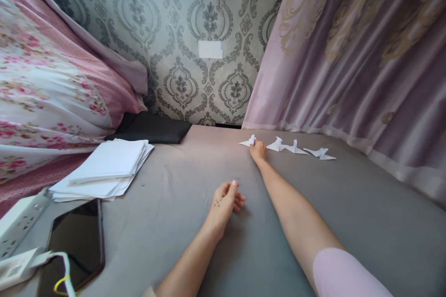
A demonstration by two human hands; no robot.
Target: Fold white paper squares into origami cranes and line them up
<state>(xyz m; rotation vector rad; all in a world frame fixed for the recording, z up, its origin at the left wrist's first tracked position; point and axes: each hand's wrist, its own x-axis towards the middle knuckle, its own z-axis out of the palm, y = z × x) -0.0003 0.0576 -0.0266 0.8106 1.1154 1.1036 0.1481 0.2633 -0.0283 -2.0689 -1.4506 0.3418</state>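
Several folded white paper cranes stand in a row at the far right of the grey cloth surface. My right hand (258,151) reaches out to the leftmost paper crane (248,141), its fingers closed at that crane's right side; the fingertips are partly hidden. Just right of this hand sits a second paper crane (278,144), followed by a third (295,147) and, at the end, one more (320,153) tilted on its side. Nearer to me, my left hand (227,202) hovers over the cloth, thumb up and fingers loosely curled apart, with nothing visible in it.
A stack of white paper (108,162) lies at left, before a black flat case (153,128). Closer in are a phone (76,236), a white power strip (24,220) and a charger (21,267) with its cable. Curtains (334,55) hang along the right side.
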